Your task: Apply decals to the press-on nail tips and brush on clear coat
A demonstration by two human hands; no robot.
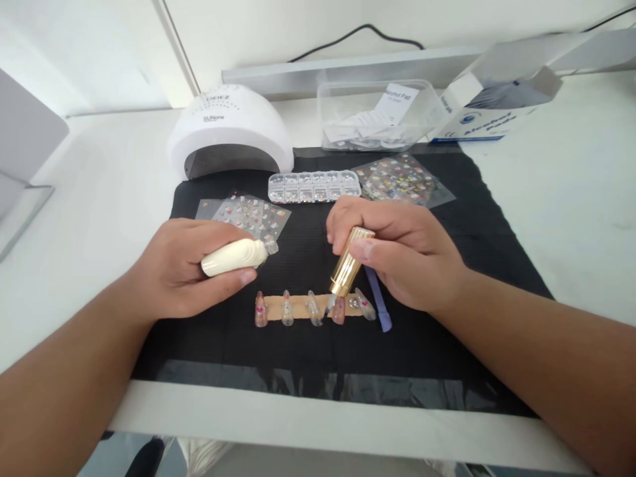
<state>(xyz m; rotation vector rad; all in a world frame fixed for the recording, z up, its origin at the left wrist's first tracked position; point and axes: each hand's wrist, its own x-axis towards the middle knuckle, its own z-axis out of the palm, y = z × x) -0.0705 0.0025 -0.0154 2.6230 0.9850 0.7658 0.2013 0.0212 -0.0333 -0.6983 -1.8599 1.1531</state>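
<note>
My left hand [186,268] is closed around a cream nail polish bottle [231,257], tilted so its uncapped neck points right. Between the fingers of my right hand [402,252] is a gold polish brush cap [348,265], its brush aimed down. The brush tip is beside the middle press-on nail [313,309]; whether it touches cannot be made out. Several decorated press-on nails stand in a row on a tan strip [299,307]. A purple stick [379,301] lies just under my right hand, partly hidden by it.
A white nail lamp [231,129] stands at the back left. Behind the hands are a rhinestone case [314,187], sticker sheets [251,215] and more sticker sheets [405,179]. A clear bin [330,112] and an alcohol pad box [487,116] stand farther back. A black mat [238,354] covers the table.
</note>
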